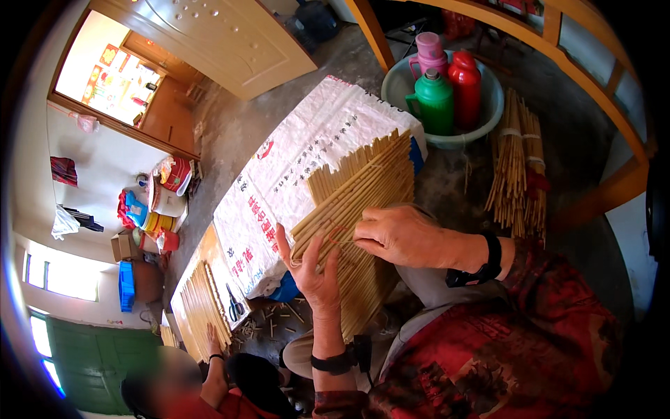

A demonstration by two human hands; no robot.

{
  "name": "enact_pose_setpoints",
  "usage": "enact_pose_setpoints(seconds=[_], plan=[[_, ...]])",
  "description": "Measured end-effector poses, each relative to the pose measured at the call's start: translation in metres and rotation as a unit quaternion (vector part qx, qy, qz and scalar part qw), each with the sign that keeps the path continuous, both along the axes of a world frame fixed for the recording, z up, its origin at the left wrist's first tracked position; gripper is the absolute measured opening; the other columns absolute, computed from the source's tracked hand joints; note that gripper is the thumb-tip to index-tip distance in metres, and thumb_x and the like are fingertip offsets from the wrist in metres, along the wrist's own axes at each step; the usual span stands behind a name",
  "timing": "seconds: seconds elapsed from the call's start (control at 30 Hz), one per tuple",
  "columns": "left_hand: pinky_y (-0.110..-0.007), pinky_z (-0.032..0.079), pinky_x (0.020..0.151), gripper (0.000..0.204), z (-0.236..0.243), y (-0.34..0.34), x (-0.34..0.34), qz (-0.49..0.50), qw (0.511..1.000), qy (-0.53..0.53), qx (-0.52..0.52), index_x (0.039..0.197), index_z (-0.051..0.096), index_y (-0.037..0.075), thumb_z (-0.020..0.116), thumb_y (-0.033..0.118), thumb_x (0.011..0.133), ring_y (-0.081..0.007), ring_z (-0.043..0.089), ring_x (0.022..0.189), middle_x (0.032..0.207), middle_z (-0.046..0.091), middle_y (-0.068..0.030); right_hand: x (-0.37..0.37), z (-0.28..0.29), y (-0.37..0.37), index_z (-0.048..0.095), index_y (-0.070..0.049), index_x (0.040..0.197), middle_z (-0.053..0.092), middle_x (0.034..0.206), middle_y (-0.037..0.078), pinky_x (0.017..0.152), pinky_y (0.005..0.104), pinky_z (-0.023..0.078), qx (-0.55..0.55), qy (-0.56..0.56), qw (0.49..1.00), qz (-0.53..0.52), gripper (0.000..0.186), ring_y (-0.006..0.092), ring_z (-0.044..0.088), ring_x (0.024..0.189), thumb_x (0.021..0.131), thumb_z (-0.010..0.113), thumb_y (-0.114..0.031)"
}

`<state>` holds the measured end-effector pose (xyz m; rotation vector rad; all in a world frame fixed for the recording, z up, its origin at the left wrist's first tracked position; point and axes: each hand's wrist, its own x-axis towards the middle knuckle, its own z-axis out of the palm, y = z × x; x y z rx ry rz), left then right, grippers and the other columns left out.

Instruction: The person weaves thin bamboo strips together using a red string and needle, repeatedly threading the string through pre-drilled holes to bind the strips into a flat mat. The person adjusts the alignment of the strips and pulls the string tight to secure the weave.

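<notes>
We judge this a lacing step: at three o'clock our right hand (pixel 401 234) pinches what may be a fine cord (pixel 345 242), while our left hand (pixel 317 278), at seven, spreads open against the stick mat (pixel 380 181) at centre. The next move calls for even tension. The mat looks straw-yellow, closely ranked, slanting toward one o'clock.

Around me is what looks like a home used as a workroom: thermos flasks (pixel 434 105) in a basin (pixel 396 87), clothes (pixel 64 171) hung along the wall (pixel 105 150), bundled sticks (pixel 511 160), a stick panel (pixel 370 183) being worked.
</notes>
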<state>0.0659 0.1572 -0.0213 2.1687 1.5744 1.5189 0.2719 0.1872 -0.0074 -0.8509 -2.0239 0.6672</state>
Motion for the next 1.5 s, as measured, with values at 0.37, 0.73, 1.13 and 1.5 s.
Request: enact_pose_setpoints(seconds=[0.37,0.73,1.13,1.5], plan=[[-0.039,0.037,0.105,0.019,-0.005,-0.004,-0.006,-0.029,0.998,-0.048,-0.036,0.092,0.07,0.004,0.073,-0.004,0.076,-0.0355,0.046,0.128,0.14,0.042,-0.0227,-0.006,0.016,0.002,0.06,-0.004,0.081,0.057,0.08,0.013,0.062,0.0419,0.049,-0.017,0.019,0.999,0.021,0.013,0.0349,0.06,0.072,0.086,0.063,-0.016],[-0.028,0.045,0.075,0.003,-0.004,-0.009,-0.008,0.01,0.997,0.006,-0.073,0.087,0.064,-0.001,0.062,-0.004,0.086,-0.0175,0.058,0.082,0.09,0.062,-0.0095,-0.015,0.007,-0.002,0.062,-0.001,0.09,0.065,0.079,0.006,0.056,0.0249,0.048,-0.345,0.306,0.883,0.091,0.011,0.0113,0.061,0.065,0.091,0.066,-0.011],[-0.029,0.045,0.075,0.005,-0.002,-0.008,-0.004,0.029,0.997,-0.01,-0.075,0.091,0.065,-0.002,0.065,0.002,0.087,-0.0174,0.056,0.079,0.082,0.061,-0.0074,-0.063,-0.026,0.01,0.058,0.0,0.098,0.065,0.08,0.006,0.056,0.0204,0.054,-0.364,0.503,0.763,0.181,0.02,0.008,0.063,0.063,0.1,0.054,-0.02],[-0.038,0.04,0.105,0.04,0.003,-0.008,-0.01,-0.11,0.964,-0.236,-0.056,0.123,0.052,-0.004,0.066,0.008,0.088,-0.0241,0.044,0.13,0.154,0.026,-0.0208,-0.024,-0.013,0.007,0.063,0.001,0.113,0.059,0.077,0.002,0.053,0.0199,0.049,-0.363,0.433,0.81,0.159,0.024,0.0076,0.059,0.059,0.098,0.057,-0.017]])
